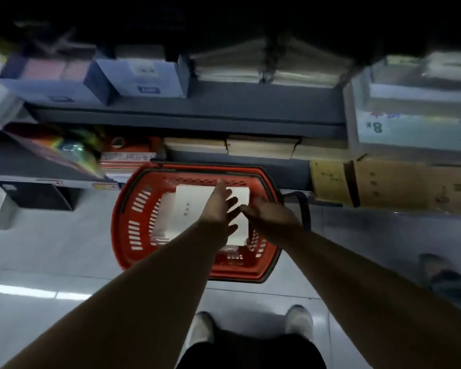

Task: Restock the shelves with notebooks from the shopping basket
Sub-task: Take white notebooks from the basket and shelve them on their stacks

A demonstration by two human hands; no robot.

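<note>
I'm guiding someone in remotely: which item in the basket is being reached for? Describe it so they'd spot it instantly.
Find the red shopping basket on the pale floor in front of the grey shelves. Inside lies a white flat pack of notebooks, with the left hand and right hand spread open over it. It is the only large white rectangle there, bright against the red slotted walls.

Both arms are bare, with no sleeves to see. The left hand (218,206) and the right hand (270,215) wear no gloves or rings. Low down are dark shorts (250,352) and two pale shoes (201,328), maybe white or grey; the light is dim.
</note>
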